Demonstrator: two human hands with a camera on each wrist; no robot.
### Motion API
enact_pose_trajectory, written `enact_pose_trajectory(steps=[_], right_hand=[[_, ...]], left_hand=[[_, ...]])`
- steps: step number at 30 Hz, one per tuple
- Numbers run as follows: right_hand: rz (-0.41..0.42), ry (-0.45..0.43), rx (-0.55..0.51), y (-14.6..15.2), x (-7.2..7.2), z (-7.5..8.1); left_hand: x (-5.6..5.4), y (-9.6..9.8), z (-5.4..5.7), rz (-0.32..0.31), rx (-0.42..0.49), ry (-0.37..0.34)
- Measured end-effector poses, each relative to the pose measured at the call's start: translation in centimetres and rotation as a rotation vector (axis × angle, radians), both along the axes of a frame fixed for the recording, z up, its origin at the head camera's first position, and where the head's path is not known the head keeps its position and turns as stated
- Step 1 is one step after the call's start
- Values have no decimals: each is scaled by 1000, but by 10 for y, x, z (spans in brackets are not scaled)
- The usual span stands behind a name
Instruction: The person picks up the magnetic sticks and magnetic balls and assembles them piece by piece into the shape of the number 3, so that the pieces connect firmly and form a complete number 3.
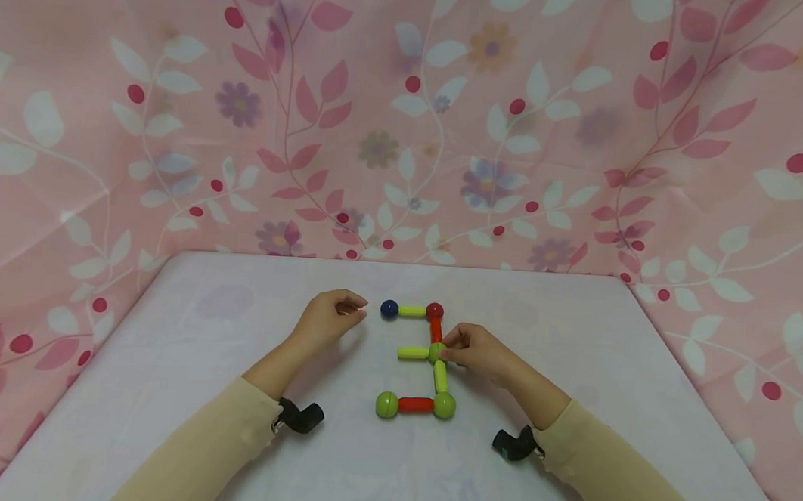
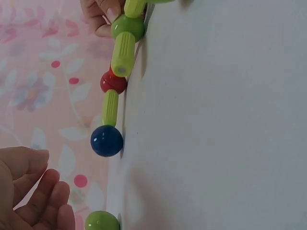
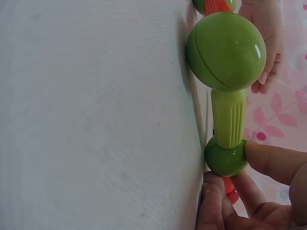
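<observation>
A figure of toy sticks and balls lies on the table. A blue ball (image 1: 389,309), a yellow-green stick (image 1: 412,311) and a red ball (image 1: 435,311) form its far row. A red stick (image 1: 436,330) leads to the middle green ball (image 1: 437,353), which my right hand (image 1: 483,353) pinches between thumb and fingers. From that ball one stick (image 1: 413,353) points left with a free end; another (image 1: 441,378) reaches the near row. My left hand (image 1: 328,318), fingers loosely bent and holding nothing, hovers left of the blue ball. Beside it, the left wrist view shows another green ball (image 2: 101,220).
The near row has a green ball (image 1: 386,405), a red stick (image 1: 416,405) and a corner green ball (image 1: 444,405). A pale cloth covers the table (image 1: 166,329). Behind the far edge hangs a pink floral curtain (image 1: 367,128).
</observation>
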State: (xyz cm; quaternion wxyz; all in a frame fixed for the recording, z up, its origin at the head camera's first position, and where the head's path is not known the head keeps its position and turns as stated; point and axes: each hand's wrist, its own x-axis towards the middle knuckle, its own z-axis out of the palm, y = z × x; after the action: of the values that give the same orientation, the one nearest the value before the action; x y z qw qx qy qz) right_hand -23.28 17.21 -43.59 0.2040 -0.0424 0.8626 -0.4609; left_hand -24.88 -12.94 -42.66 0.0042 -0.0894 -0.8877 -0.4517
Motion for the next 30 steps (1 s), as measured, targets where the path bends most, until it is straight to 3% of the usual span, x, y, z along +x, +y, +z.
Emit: enact_pose_trajectory(steps=[7, 13, 20, 27, 30], right_hand=[[4, -6, -4, 0, 1, 1], [1, -9, -3, 0, 2, 2], [2, -13, -12, 1, 1, 2], [0, -12, -2, 0, 1, 4], [5, -9, 0, 0, 1, 4]], left_hand=[[-11, -18, -5, 55, 38, 52], [-20, -26, -10, 72, 30, 52], [-28, -32, -16, 89, 22, -38], [-41, -35, -26, 54, 66, -125], [-44, -36, -30, 42, 74, -130]])
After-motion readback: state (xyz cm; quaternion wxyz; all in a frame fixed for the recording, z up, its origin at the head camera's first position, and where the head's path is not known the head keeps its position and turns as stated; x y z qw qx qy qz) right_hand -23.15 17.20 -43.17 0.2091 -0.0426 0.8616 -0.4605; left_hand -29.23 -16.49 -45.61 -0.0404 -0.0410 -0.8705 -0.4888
